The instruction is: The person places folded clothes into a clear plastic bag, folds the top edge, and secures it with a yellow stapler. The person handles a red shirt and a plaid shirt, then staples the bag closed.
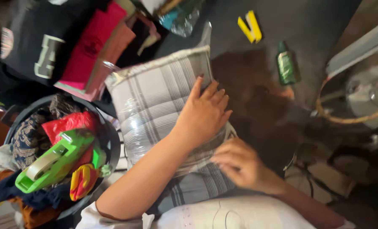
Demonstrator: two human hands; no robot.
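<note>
A grey plaid fabric bundle [155,97], wrapped in clear plastic film, is held down on the person's lap by the left hand [204,114], laid flat and open on its upper face. The bundle's lower edge is pinched by the curled fingers of the right hand [240,163], apparently at the film. Just to the left, a green tape dispenser [55,161] is seen resting on clothes in a dark basket [110,144].
</note>
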